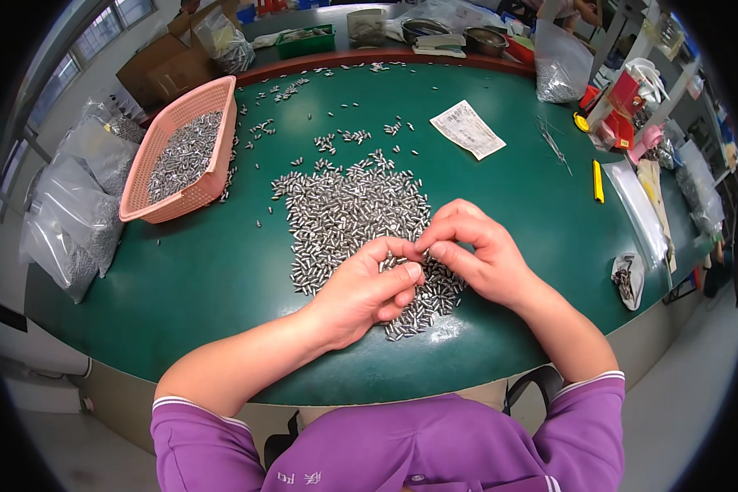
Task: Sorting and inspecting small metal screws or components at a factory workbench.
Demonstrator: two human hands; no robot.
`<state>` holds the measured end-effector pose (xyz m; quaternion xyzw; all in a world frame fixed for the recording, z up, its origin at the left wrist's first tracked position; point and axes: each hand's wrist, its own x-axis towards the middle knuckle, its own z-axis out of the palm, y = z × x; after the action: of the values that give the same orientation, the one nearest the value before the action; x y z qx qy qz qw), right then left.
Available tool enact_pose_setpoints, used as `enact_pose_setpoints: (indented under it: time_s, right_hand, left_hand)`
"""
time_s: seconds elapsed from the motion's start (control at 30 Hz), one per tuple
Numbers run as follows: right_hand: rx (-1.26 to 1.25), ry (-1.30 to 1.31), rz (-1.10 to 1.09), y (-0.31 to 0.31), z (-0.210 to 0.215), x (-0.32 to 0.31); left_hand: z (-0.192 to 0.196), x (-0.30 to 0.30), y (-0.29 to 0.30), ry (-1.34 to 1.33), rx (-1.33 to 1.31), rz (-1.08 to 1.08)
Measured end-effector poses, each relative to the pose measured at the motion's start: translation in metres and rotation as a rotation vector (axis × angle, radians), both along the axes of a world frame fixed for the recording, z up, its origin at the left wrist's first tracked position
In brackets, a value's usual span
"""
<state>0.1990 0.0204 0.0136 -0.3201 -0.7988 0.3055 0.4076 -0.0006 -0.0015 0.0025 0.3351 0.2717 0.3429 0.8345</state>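
A broad pile of small silvery metal pins [344, 213], short and rod-like, is spread over the middle of the green table [221, 279]. Over its near right part, my left hand [365, 287] is closed, thumb against curled fingers. My right hand [480, 254] meets it there, thumb and forefinger pinched together beside the left fingertips. Whatever sits in either hand is too small and too covered by the fingers to make out. To the left stands a pink plastic basket [180, 207], tilted in view and partly filled with similar pins.
Loose pins lie scattered beyond the pile. A printed paper slip [467, 131], tweezers-like thin wires [554, 143] and a yellow cutter [598, 181] lie to the right. Clear bags of pins [74, 213] stand at the left; another bag [562, 66] stands far right.
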Motion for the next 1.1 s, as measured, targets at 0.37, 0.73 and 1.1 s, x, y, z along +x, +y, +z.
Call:
enact_pose_setpoints:
  time_s: [0.37, 0.73, 1.1]
  right_hand:
    - [0.126, -0.203, -0.237, 0.010, -0.006, 0.007]
    - [0.168, -0.438, -0.343, 0.020, -0.018, 0.014]
    - [0.115, -0.283, -0.337, 0.021, -0.015, 0.010]
  left_hand:
    - [0.000, 0.000, 0.001, 0.016, -0.015, -0.007]
    - [0.004, 0.000, 0.000, 0.028, -0.026, 0.018]
    - [0.000, 0.000, 0.000, 0.005, -0.015, -0.005]
